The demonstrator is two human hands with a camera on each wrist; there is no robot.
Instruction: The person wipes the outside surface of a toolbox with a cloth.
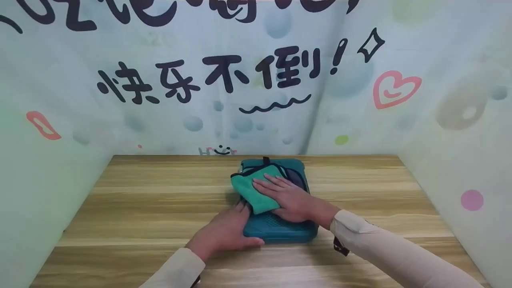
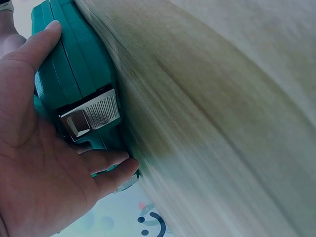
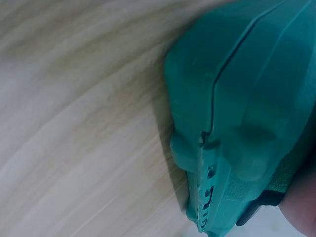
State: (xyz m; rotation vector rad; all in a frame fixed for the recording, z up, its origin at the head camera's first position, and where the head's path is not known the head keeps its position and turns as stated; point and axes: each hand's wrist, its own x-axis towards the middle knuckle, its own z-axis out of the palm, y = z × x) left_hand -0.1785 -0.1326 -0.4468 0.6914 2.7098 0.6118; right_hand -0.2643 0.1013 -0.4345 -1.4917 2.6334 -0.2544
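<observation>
A teal hard plastic case (image 1: 280,234) lies flat on the wooden table, lengthwise away from me. A green cloth (image 1: 250,190) with a dark edging is spread over its top. My right hand (image 1: 286,200) presses flat on the cloth with its fingers straight. At the case's left side my left hand (image 1: 224,230) rests against it, thumb near the close corner. The left wrist view shows a metal latch (image 2: 91,114) beside that hand's palm. A hinge (image 3: 205,187) runs along the opposite side in the right wrist view, where little of the right hand shows.
The wooden table (image 1: 160,200) extends around the case on all sides. Behind it hangs a printed backdrop (image 1: 192,124) with dark lettering, and pale side panels (image 1: 452,168) bound the table left and right.
</observation>
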